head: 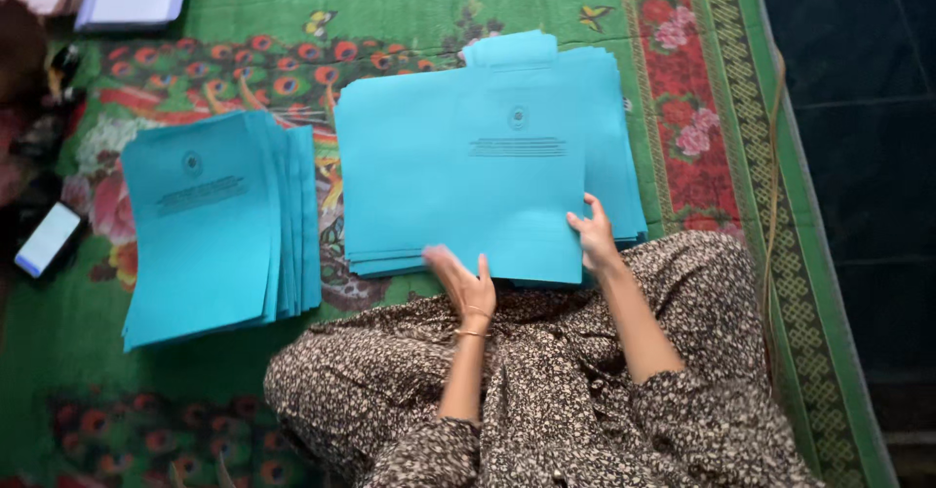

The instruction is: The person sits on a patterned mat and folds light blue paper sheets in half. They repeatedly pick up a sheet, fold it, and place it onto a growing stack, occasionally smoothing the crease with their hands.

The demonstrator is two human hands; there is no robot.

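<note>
My right hand (595, 239) pinches the top blue sheet (468, 186); my left hand (466, 283), open and blurred, could fan the centre stack (614, 156).

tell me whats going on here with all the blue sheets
A person sits on a green floral rug sorting turquoise printed sheets. The left hand rests at the near edge of the larger stack in front of them, and the right hand grips the top sheet's right corner. A second, fanned stack lies to the left, with a phone beyond it.
</note>
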